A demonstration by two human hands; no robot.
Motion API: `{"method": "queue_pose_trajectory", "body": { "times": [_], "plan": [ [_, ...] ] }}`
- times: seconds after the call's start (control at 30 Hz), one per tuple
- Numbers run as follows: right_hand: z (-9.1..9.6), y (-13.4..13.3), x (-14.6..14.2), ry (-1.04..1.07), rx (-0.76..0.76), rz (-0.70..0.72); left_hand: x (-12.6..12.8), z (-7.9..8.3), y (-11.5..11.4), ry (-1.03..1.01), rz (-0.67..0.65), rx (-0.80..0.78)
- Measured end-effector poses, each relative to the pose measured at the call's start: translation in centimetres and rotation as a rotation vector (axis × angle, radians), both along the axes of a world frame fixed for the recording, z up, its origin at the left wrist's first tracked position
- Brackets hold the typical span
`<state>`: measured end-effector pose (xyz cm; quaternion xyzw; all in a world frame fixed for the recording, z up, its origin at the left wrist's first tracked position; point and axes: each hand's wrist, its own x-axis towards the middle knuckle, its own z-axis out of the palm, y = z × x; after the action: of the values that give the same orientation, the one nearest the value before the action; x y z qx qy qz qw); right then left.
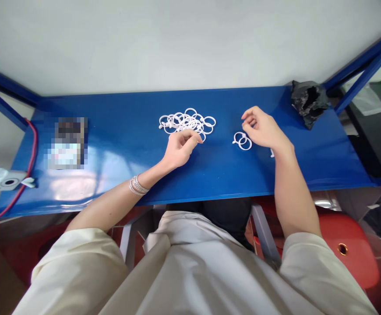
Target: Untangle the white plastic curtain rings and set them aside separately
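Note:
A loose pile of thin white plastic rings [190, 109], each with a small knob, lies on the blue tabletop in front of me. My left hand [181, 148] is at the near edge of this pile, its fingers curled and thumb against the index finger. One ring passes close by those fingertips; whether they pinch it is hidden. To the right, two overlapping white rings [244, 143] lie apart from the pile. Just above and right of them is my right hand [262, 127], fingers loosely bent, thumb a little apart, nothing visible between them. Another small white piece [272, 153] shows partly beside my right wrist.
A crumpled black plastic bag [308, 100] sits at the table's far right corner. On the left are a pixelated item [67, 144], a red cable [33, 153] and a white device [8, 178]. Blue frame bars rise at both ends. A red stool [348, 249] stands below right.

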<state>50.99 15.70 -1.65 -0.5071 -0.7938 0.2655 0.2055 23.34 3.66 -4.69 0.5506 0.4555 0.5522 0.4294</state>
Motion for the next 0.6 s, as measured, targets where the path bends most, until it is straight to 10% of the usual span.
{"method": "queue_pose_trajectory", "body": {
  "times": [0.3, 0.6],
  "plan": [
    [0.9, 0.0, 1.0, -0.08, -0.12, 0.006, -0.6, -0.5, 0.6, -0.154, 0.075, 0.082],
    [0.8, 0.5, 2.2, -0.155, -0.263, 0.097, -2.2, -0.4, 1.3, 0.351, 0.281, 0.183]
  ]
}}
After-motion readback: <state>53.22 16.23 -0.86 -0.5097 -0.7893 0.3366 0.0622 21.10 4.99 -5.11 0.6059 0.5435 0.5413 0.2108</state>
